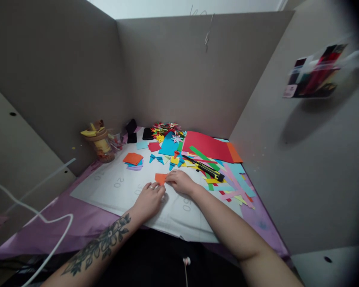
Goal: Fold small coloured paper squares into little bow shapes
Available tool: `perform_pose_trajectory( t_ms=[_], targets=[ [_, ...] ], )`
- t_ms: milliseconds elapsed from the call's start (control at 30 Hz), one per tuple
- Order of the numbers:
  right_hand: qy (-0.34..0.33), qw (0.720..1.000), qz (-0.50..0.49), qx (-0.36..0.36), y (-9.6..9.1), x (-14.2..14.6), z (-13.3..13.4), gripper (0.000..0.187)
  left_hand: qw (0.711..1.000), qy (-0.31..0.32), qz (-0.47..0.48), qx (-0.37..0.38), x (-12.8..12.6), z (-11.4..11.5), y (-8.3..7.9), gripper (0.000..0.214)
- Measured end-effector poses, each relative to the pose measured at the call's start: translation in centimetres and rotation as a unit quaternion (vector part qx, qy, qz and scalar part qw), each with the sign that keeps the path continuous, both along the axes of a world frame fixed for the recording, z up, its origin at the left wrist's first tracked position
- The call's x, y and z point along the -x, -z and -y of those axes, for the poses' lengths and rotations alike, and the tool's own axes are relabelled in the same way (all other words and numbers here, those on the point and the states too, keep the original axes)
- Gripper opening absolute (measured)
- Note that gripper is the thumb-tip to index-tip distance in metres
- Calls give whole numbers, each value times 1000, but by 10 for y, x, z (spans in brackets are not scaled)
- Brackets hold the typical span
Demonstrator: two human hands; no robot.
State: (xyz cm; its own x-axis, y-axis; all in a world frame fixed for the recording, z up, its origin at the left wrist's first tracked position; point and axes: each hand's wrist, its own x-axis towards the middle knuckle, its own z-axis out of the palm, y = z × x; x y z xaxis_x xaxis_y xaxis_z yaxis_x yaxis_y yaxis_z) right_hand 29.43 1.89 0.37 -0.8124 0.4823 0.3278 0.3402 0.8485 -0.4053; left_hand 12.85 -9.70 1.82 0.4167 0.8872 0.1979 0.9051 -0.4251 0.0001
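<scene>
A small piece of orange paper [160, 178] lies on the white sheet in front of me, its lower edge partly covered by fingers. My left hand [149, 198] has its fingers closed at the paper's lower side. From the right, my right hand [181, 181] grips the paper's right edge with bunched fingers. Just beyond are small folded blue paper pieces [160, 160]. To the left sits a stack of orange squares [133, 158], with blue and purple ones beneath.
Right of my hands, a black and yellow cutter [211, 171] lies among coloured paper strips [233, 181]. Behind are red sheets [208, 145] and a pile of folded paper stars [166, 128]. A decorated jar [103, 147] stands at left. A white cable [58, 219] hangs at left; grey partitions [197, 71] enclose the table.
</scene>
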Motion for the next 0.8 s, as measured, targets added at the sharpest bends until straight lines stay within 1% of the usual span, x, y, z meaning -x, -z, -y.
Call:
perform_pose_trajectory(
  t_ms=[133,233,400,500,600,667,700,733,767,800],
  targets=[
    [-5,1000,-1,-4,-2,0,0,22,1000,-1,0,1,2,2,-7,24],
    [-2,1000,4,-5,-2,0,0,22,1000,-17,6,6,9,0,-9,22],
    [-19,999,-13,-23,2,-1,-3,22,994,-105,30,21,22,-9,-10,29],
    [-25,999,-19,-32,4,0,-4,23,990,-113,77,30,25,-14,-5,36],
    [-25,999,-17,-33,3,0,-4,25,979,-97,172,47,27,-18,3,41],
    [-24,999,-15,-31,3,0,-3,24,956,-89,269,69,27,-20,7,44],
    [-23,999,-14,-31,3,0,-3,24,936,-91,329,82,28,-21,8,45],
    [-23,999,-14,-30,3,0,-3,23,908,-100,396,97,28,-22,9,46],
    [-22,999,-15,-30,3,0,-3,23,868,-117,468,115,27,-23,8,48],
    [-22,999,-17,-29,3,0,-3,23,818,-143,540,135,27,-25,7,49]
  ],
)
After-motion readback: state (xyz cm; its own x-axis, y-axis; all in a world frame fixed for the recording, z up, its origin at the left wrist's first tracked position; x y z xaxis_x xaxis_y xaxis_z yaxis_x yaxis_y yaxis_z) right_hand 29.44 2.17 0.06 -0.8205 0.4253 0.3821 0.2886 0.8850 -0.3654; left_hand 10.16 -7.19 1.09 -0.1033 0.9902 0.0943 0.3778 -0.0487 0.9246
